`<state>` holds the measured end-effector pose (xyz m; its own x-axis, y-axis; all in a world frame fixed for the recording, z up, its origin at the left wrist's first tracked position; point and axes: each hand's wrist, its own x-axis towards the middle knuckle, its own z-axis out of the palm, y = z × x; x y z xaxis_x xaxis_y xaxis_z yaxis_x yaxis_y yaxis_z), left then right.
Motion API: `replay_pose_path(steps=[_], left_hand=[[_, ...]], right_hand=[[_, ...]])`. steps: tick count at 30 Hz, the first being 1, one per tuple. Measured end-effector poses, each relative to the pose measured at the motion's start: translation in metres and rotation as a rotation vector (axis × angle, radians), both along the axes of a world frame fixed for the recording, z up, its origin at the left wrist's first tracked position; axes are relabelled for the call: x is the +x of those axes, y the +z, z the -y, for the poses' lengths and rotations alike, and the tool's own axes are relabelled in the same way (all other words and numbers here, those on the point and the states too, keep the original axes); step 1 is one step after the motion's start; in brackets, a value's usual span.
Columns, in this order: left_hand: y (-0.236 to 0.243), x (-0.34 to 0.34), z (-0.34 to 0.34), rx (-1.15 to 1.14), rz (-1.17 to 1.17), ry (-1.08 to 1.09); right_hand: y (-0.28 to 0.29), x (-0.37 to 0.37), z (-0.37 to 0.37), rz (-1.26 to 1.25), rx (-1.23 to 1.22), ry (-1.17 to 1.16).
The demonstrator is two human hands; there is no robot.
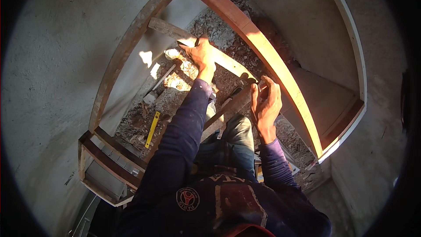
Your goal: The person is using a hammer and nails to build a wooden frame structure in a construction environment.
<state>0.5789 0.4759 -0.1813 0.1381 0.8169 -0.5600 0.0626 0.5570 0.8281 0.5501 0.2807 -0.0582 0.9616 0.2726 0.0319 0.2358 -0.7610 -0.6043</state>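
Observation:
A short wooden board (230, 63) slants between the weathered post (127, 39) on the left and the reddish beam (256, 39) on the right. My left hand (202, 57) is closed over the middle of this board, partly in bright sun. At the board's lower right end, beside the reddish beam, my right hand (267, 107) is raised with its thumb and fingers bent together. What those fingers hold, if anything, is too small to make out. Another wooden piece (232, 107) slopes down from near my right thumb toward my legs.
A yellow spirit level (152, 129) lies on the rubble-strewn floor (210, 22) at left. A pale-edged frame (351, 22) curves along the right. Lower left stands a dark wooden frame (109, 162). Grey plaster walls (48, 74) enclose the space.

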Motion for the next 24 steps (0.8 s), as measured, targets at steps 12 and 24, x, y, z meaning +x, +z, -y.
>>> replay_pose_path(steps=[12, 24], left_hand=[[0.013, 0.04, 0.043, 0.217, -0.54, 0.088], [-0.053, 0.01, 0.085, 0.278, -0.295, -0.319]], right_hand=[[-0.041, 0.008, -0.265, -0.146, -0.191, 1.601], [-0.1, 0.035, -0.309, 0.043, -0.834, 1.752]])
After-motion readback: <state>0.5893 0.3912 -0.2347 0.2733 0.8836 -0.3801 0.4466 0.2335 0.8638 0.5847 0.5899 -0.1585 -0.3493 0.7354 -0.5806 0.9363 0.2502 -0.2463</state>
